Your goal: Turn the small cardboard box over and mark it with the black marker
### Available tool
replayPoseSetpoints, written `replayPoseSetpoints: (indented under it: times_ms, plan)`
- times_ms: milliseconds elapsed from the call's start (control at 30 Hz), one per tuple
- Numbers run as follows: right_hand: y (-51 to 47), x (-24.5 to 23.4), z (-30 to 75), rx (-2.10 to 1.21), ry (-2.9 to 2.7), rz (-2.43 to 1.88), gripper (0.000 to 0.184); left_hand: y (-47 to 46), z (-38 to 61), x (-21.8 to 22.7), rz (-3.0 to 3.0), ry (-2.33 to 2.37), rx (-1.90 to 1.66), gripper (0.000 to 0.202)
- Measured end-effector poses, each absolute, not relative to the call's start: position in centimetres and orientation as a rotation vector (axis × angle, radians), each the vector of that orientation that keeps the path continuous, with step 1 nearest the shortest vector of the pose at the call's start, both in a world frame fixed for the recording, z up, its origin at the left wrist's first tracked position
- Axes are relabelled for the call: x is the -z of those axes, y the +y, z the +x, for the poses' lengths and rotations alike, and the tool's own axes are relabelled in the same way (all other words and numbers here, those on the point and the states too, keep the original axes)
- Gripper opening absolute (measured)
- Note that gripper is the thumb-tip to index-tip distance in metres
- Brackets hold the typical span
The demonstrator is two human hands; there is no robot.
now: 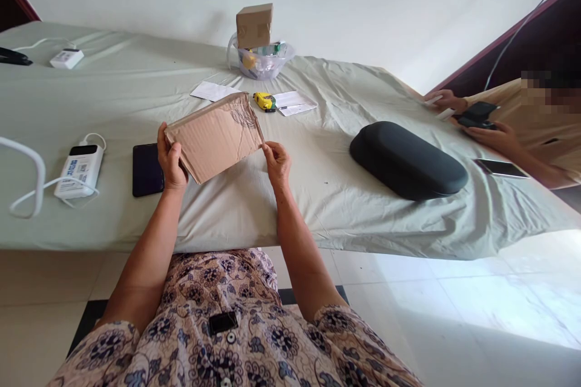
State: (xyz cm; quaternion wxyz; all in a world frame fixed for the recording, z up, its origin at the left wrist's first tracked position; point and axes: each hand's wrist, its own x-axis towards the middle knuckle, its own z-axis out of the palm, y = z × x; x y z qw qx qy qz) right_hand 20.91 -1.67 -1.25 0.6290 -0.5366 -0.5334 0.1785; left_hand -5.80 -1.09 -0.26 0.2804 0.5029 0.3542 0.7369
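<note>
A flat brown cardboard box is held up at a tilt over the cloth-covered table, its worn surface toward me and dark scribbled marks near its top right corner. Wrapped round its left end is my left hand, thumb on the front face. My right hand pinches the lower right corner between thumb and fingers. Partly behind my left hand, a dark tablet lies on the cloth. Beyond the box are a yellow and green tape measure and white paper sheets.
A clear plastic basket of small items carries a small carton on top. Left lies a white power bank with cables, and farther back a white adapter. A black case and a phone lie right, near another person's hands.
</note>
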Motion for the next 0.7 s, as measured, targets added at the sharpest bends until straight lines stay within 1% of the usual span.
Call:
replayPoseSetpoints:
  times_ms: [67,133,267,400,467,533,700]
  plan:
    - [-1.6,1.5,20.7,-0.453,-1.235,-1.194,0.044,-1.3,-5.4,-0.1,1.262,0.935,-1.977,0.082]
    - [-1.7,1.7,20.3,-0.524,-1.246,-1.14,0.05,-1.5,-5.0,-0.3,1.222,0.946,-1.979,0.079]
    - [-2.1,2.4,18.7,-0.594,-1.292,-1.058,0.076,-1.7,-4.4,0.2,1.173,1.043,-1.887,0.08]
    - [-2.9,2.8,16.9,-0.547,-1.432,-1.033,0.104,-1.7,-3.5,1.1,1.059,1.038,-1.835,0.076]
    - [-3.3,3.0,16.1,-0.513,-1.518,-1.023,0.114,-1.8,-2.9,1.2,1.027,1.042,-1.836,0.075]
    - [-3.6,3.1,15.6,-0.49,-1.577,-1.019,0.113,-1.9,-2.4,1.2,0.992,1.031,-1.828,0.076]
    - [-3.5,3.0,15.7,-0.493,-1.633,-1.041,0.095,-2.0,-2.2,1.6,0.938,1.053,-1.763,0.076]
